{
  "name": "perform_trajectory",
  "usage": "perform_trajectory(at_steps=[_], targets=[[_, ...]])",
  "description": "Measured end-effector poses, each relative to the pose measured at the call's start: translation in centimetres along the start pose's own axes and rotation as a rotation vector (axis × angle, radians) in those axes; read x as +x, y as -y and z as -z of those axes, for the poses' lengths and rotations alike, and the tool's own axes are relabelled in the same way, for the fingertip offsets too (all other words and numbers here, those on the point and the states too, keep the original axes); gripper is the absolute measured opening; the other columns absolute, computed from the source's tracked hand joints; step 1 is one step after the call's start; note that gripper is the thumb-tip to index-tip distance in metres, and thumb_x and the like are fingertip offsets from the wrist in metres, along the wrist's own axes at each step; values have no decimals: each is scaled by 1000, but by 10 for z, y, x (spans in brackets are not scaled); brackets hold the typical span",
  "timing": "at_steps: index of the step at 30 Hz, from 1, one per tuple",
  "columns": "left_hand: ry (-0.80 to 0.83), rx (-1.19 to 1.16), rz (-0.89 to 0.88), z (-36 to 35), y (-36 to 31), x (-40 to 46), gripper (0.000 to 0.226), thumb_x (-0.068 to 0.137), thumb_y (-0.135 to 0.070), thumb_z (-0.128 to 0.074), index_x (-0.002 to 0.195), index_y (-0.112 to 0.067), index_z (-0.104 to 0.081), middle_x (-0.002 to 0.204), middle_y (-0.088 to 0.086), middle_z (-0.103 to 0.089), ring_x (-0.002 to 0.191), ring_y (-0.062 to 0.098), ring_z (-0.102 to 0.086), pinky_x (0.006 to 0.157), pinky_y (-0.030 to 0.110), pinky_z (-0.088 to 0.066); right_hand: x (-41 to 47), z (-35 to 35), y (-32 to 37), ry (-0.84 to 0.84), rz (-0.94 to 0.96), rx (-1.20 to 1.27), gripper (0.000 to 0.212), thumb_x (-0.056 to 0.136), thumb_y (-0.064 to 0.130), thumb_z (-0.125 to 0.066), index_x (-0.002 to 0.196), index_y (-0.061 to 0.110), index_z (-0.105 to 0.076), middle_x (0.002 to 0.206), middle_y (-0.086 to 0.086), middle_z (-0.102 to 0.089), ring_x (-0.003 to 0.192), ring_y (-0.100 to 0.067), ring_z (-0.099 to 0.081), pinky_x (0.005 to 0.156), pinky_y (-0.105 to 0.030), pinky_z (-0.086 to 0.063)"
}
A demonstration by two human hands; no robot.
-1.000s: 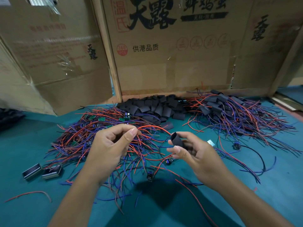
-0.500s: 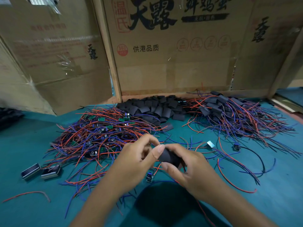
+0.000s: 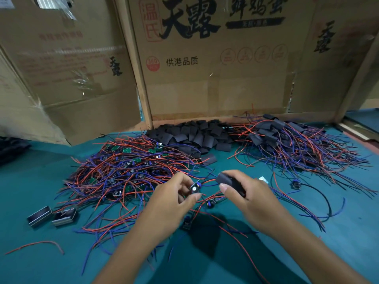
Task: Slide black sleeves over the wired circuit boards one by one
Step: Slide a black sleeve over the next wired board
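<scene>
A teal table surface [image 3: 30, 181] is backed by tall printed cardboard boxes [image 3: 215, 68], against which a heap of black sleeves [image 3: 196, 134] is flanked by a bare wired-board tangle [image 3: 123, 171] and a sleeved pile [image 3: 287, 140]. Two metal clips [image 3: 52, 216] are seen at the left. A small circuit board [image 3: 194, 188] is pinched by the left hand [image 3: 174, 203], just apart from one black sleeve [image 3: 230, 182] gripped by the right hand [image 3: 252, 199].

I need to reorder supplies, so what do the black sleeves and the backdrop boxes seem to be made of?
The sleeves look like thin matte plastic or rubber tubing, probably heat-shrink: they lie flattened and curl softly. The boxes are brown printed cardboard, with creases and clear tape showing.
</scene>
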State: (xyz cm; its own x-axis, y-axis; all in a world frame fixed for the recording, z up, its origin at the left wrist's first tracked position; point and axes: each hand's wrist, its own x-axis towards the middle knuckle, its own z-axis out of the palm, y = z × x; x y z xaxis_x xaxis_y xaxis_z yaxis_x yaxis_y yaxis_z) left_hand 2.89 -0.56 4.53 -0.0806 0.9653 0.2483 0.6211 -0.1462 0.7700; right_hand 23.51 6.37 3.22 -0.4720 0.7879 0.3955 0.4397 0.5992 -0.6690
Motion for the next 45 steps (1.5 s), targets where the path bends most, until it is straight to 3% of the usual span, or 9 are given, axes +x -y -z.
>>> perform_trajectory(at_steps=[3, 7, 11, 14, 21, 31, 36, 41, 45], targets=[[-32, 50, -83, 2, -3, 0, 9, 91, -24, -70, 90, -24, -60, 66, -15, -52, 58, 5, -43, 59, 19, -38, 0, 2, 0, 133, 33, -85, 22, 96, 41, -54, 117, 36, -54, 80, 24, -61, 76, 1, -54, 68, -11, -38], [14, 61, -111, 4, -4, 1, 4, 94, -26, -65, 91, -25, -65, 67, -21, -58, 61, 0, -50, 61, 14, -36, -1, 4, 3, 185, 120, -297, 38, 96, 47, -50, 130, 33, -42, 114, 9, -63, 100, -20, -55, 82, -34, -41], [39, 73, -143, 3, -4, -1, 9, 96, -28, -62, 88, -32, -64, 68, -20, -60, 61, -1, -51, 60, 12, -36, -3, 3, 6, 118, 208, -306, 36, 96, 44, -51, 129, 29, -48, 112, 8, -64, 94, -20, -51, 73, -30, -31], [14, 65, -163, 3, -5, 0, 9, 96, -26, -61, 88, -27, -65, 68, -14, -62, 59, -2, -51, 58, 10, -35, -4, 2, 7, 132, 199, -333, 37, 96, 46, -49, 130, 31, -45, 113, 8, -63, 94, -24, -52, 70, -29, -25], [54, 21, -169, 1, -6, -2, 17, 94, -45, -50, 88, -33, -61, 70, -18, -61, 57, 0, -47, 56, 11, -32, -5, -2, 13, 151, 163, -325, 38, 98, 46, -46, 131, 28, -43, 111, 5, -63, 97, -25, -52, 75, -31, -28], [101, 82, -194, -1, -1, 0, 23, 94, -47, -53, 88, -27, -63, 70, -3, -57, 60, 4, -42, 58, 20, -34, -5, -3, 15, 190, 174, -343, 36, 98, 47, -46, 130, 29, -45, 114, 9, -62, 97, -21, -52, 73, -27, -27], [169, -163, -69, 0, 0, 0, 27, 95, -48, -50, 83, -30, -65, 66, -7, -63, 51, 7, -40, 51, 25, -33, -5, 1, 14, 165, 142, -272, 40, 96, 45, -53, 133, 29, -48, 121, 10, -61, 107, -18, -55, 87, -35, -43], [204, -470, 132, -3, -4, 0, 26, 93, -36, -64, 78, -16, -65, 59, 1, -58, 41, 8, -32, 42, 17, -27, -6, -1, 16, 207, 171, -297, 47, 96, 50, -44, 138, 27, -45, 127, 6, -59, 116, -19, -54, 94, -38, -43], [186, -624, 266, -7, -6, -1, 23, 94, -25, -61, 74, -14, -64, 54, 5, -50, 36, 7, -27, 38, 15, -23, -5, -3, 16, 207, 179, -312, 46, 97, 51, -42, 137, 29, -45, 128, 7, -58, 118, -18, -53, 95, -38, -43]])
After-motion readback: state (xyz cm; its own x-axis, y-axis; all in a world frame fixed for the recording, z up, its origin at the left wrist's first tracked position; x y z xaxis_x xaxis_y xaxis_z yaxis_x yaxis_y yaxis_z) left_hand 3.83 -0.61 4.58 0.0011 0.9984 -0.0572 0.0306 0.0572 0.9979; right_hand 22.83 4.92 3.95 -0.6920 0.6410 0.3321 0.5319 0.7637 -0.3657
